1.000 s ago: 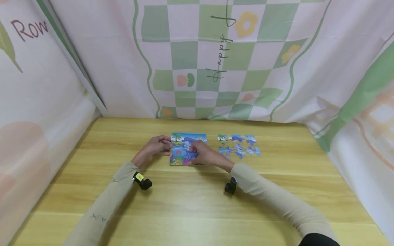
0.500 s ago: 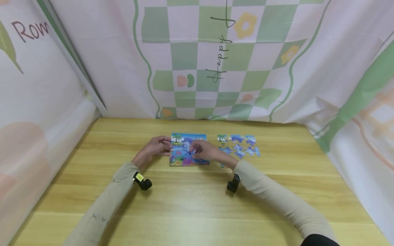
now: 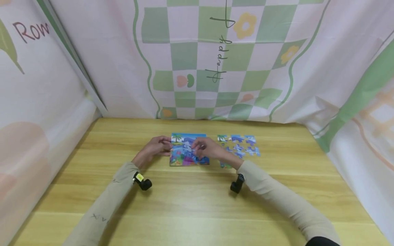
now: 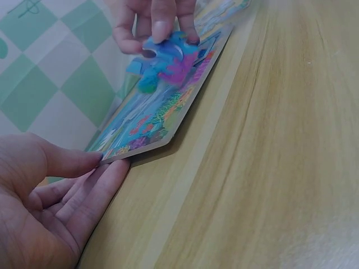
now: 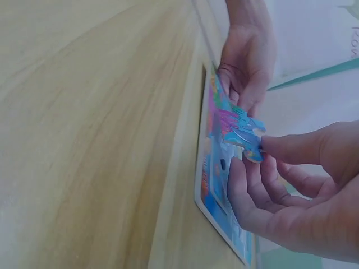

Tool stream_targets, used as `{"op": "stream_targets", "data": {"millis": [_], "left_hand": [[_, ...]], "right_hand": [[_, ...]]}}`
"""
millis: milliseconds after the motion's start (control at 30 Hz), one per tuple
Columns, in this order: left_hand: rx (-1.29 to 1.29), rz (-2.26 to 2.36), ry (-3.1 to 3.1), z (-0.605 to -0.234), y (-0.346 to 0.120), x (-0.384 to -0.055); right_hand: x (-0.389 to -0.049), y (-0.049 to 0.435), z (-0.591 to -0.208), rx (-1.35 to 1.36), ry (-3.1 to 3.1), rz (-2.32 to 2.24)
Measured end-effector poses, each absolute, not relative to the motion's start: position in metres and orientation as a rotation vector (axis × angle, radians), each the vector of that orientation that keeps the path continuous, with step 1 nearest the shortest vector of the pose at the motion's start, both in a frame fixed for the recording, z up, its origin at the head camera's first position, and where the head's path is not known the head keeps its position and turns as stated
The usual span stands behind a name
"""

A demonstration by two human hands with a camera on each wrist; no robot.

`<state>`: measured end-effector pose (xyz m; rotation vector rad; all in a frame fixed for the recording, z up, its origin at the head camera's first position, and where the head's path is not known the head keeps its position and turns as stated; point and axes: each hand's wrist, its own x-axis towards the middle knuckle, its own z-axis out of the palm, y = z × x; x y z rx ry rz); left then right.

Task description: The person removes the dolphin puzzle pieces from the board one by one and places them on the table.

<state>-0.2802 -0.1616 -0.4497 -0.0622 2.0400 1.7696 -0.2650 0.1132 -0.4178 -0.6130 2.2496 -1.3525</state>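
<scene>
A colourful sea-picture puzzle board [image 3: 180,160] lies on the table, printed with a palm tree and a dolphin. My left hand [image 3: 156,146] pinches its left edge, thumb [image 4: 73,161] on top and fingers beneath. Over the board's right part is my right hand [image 3: 207,149], which pinches a blue and pink puzzle piece [image 5: 241,126] between thumb and fingertips. That piece [image 4: 168,59] is held tilted above the board's surface. In the right wrist view a recess shows in the board [image 5: 205,188] below the fingers. The head view has the right hand covering part of the picture.
Several loose puzzle pieces [image 3: 237,138] lie spaced in rows right of the board, one near piece [image 3: 225,165] partly under the right wrist. A printed curtain [image 3: 184,58] hangs behind the wooden table [image 3: 191,205], with more cloth at both sides.
My right hand has shifted slightly to the right over the board and turned, with the piece in its fingers. My left hand stays at the board's left edge.
</scene>
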Motion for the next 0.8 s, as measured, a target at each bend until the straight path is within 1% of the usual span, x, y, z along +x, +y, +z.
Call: {"op": "stream_targets", "data": {"millis": [333, 800], "left_hand": [[-0.063, 1.778, 2.038, -0.448, -0.16, -0.279], [-0.102, 1.745, 2.055, -0.448, -0.158, -0.281]], "right_hand": [[-0.263, 0.146, -0.409, -0.462, 2.098, -1.454], [-0.255, 0.212, -0.41, -0.41, 2.182, -1.476]]}}
